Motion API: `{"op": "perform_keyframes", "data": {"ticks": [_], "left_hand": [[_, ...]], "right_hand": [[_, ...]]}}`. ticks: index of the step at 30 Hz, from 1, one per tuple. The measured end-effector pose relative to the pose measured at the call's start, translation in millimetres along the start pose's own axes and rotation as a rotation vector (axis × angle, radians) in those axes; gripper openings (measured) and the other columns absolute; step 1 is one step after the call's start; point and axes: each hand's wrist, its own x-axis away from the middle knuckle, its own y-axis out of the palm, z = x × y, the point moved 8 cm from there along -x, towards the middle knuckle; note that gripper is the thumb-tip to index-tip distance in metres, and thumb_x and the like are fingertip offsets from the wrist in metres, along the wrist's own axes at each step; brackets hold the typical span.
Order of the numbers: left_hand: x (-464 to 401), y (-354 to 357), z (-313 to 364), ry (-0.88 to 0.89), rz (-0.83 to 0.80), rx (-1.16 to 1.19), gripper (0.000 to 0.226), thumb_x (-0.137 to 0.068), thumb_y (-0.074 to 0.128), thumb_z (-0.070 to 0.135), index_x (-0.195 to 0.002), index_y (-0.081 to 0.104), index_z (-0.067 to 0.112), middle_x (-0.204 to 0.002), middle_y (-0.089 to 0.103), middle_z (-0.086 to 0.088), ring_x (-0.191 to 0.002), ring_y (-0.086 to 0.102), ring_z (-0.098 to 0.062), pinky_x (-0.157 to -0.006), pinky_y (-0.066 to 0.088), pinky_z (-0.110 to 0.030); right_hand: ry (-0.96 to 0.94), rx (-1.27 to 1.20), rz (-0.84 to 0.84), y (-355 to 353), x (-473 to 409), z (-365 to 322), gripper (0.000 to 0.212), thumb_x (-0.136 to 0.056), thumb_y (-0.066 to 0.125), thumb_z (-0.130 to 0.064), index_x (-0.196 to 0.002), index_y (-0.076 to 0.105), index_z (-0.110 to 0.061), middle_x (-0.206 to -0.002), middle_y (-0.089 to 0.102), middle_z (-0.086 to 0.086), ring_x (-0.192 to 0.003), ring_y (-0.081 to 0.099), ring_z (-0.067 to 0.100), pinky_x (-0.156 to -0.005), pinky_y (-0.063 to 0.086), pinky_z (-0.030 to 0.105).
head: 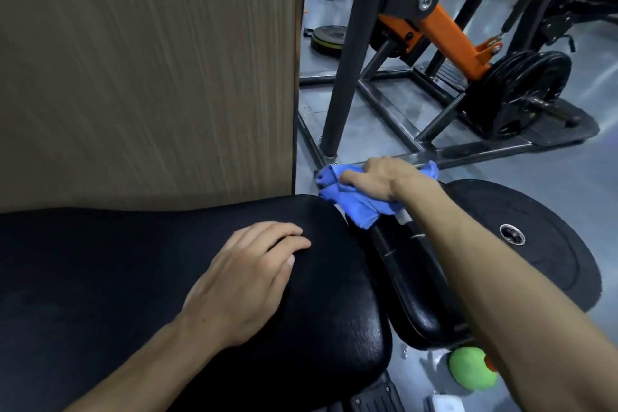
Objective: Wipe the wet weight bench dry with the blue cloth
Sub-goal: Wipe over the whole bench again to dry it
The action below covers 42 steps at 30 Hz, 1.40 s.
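Observation:
The black padded weight bench [133, 278] fills the lower left, and a second narrower black pad [411, 284] slopes down to its right. My left hand [247, 281] rests flat on the main pad near its right end, fingers relaxed. My right hand [378, 177] grips the bunched blue cloth [354, 204] at the far top end of the narrower pad, just past the main pad's corner. Part of the cloth is hidden under my hand.
A brown wood-grain wall panel [147, 70] stands right behind the bench. A large black weight plate [521, 237] lies on the grey floor to the right. A black and orange machine frame [434, 27] with loaded plates stands beyond. A green object [471, 368] lies below the pad.

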Motion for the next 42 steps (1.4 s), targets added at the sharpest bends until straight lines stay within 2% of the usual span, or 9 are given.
{"op": "perform_keyframes", "data": {"ticks": [9, 16, 21, 24, 28, 30, 32, 34, 42], "left_hand": [[1.1, -2.0, -1.5, -0.004, -0.001, 0.018, 0.036, -0.1, 0.043, 0.023, -0.13, 0.056, 0.038, -0.137, 0.048, 0.023, -0.131, 0.039, 0.001, -0.111, 0.022, -0.018], [1.7, -2.5, 2.4, -0.006, -0.015, -0.051, 0.04, -0.097, 0.046, 0.017, -0.132, 0.056, 0.034, -0.141, 0.051, 0.016, -0.132, 0.044, -0.007, -0.113, 0.033, -0.029], [4.2, 1.6, 17.1, -0.018, -0.108, -0.153, 0.047, -0.1, 0.043, 0.016, -0.145, 0.048, 0.024, -0.154, 0.045, 0.004, -0.143, 0.04, -0.02, -0.119, 0.025, -0.036], [22.8, -0.8, 23.2, -0.012, -0.192, -0.164, 0.048, -0.107, 0.031, 0.028, -0.155, 0.033, 0.027, -0.165, 0.027, 0.007, -0.153, 0.022, -0.014, -0.125, 0.01, -0.034], [69.6, -32.2, 7.4, 0.032, -0.125, -0.159, 0.047, -0.107, 0.031, 0.036, -0.152, 0.038, 0.029, -0.163, 0.031, 0.008, -0.149, 0.029, -0.011, -0.124, 0.013, -0.03], [94.7, -47.6, -19.3, -0.018, -0.092, -0.174, 0.05, -0.105, 0.026, 0.043, -0.151, 0.039, 0.029, -0.162, 0.033, 0.008, -0.148, 0.031, -0.011, -0.122, 0.016, -0.028], [118.5, -60.7, -49.4, -0.079, -0.09, -0.206, 0.064, -0.098, 0.013, 0.052, -0.15, 0.041, 0.029, -0.162, 0.033, 0.007, -0.148, 0.032, -0.011, -0.121, 0.018, -0.027], [138.2, -73.0, -79.2, -0.139, -0.085, -0.218, 0.075, -0.091, 0.006, 0.057, -0.149, 0.043, 0.028, -0.161, 0.035, 0.006, -0.147, 0.034, -0.013, -0.121, 0.021, -0.029], [157.7, -76.3, -109.5, -0.218, -0.007, -0.119, 0.067, -0.094, 0.008, 0.055, -0.149, 0.042, 0.037, -0.16, 0.036, 0.01, -0.149, 0.029, -0.011, -0.123, 0.016, -0.032]], "right_hand": [[-0.204, 0.089, 0.165, 6.6, 42.9, -47.4, 0.053, -0.095, 0.039, -0.056, -0.06, 0.041, -0.015, -0.067, 0.051, 0.006, -0.077, 0.052, 0.031, -0.071, 0.034, 0.037], [-0.303, -0.15, 0.322, 22.8, 123.1, -32.0, 0.053, -0.1, 0.042, -0.049, -0.109, 0.065, -0.002, -0.135, 0.06, 0.017, -0.137, 0.043, 0.03, -0.116, 0.027, 0.037], [-0.285, -0.174, 0.292, 33.4, 195.8, -16.2, 0.05, -0.103, 0.039, -0.047, -0.12, 0.063, -0.007, -0.144, 0.056, 0.01, -0.146, 0.033, 0.019, -0.114, 0.023, 0.028], [-0.176, -0.279, 0.248, 33.4, 227.1, -12.3, 0.041, -0.103, 0.041, -0.045, -0.12, 0.064, -0.015, -0.139, 0.06, 0.005, -0.139, 0.043, 0.02, -0.109, 0.03, 0.032], [-0.058, -0.754, 0.221, 28.2, 266.1, -25.0, 0.038, -0.105, 0.038, -0.046, -0.088, 0.059, -0.019, -0.085, 0.066, -0.006, -0.087, 0.062, 0.018, -0.079, 0.044, 0.028], [-0.156, -0.759, 0.116, 44.2, 273.5, -57.4, 0.035, -0.106, 0.035, -0.046, -0.118, 0.058, -0.022, -0.111, 0.068, -0.005, -0.109, 0.062, 0.019, -0.095, 0.044, 0.027], [-0.274, -0.476, 0.015, 71.5, 269.8, -89.9, 0.063, -0.103, 0.03, -0.054, -0.156, 0.025, -0.02, -0.159, 0.026, -0.01, -0.149, 0.021, 0.01, -0.123, 0.014, 0.031], [-0.299, -0.251, 0.028, 81.8, 253.7, -104.2, 0.079, -0.098, 0.028, -0.063, -0.159, 0.003, -0.019, -0.162, -0.002, -0.015, -0.151, -0.007, 0.006, -0.124, -0.005, 0.035], [-0.039, -0.464, -0.085, 62.6, 175.9, -103.7, 0.064, -0.103, 0.014, -0.058, -0.159, 0.01, -0.026, -0.167, 0.0, -0.009, -0.153, -0.007, 0.009, -0.123, -0.01, 0.039]]}}
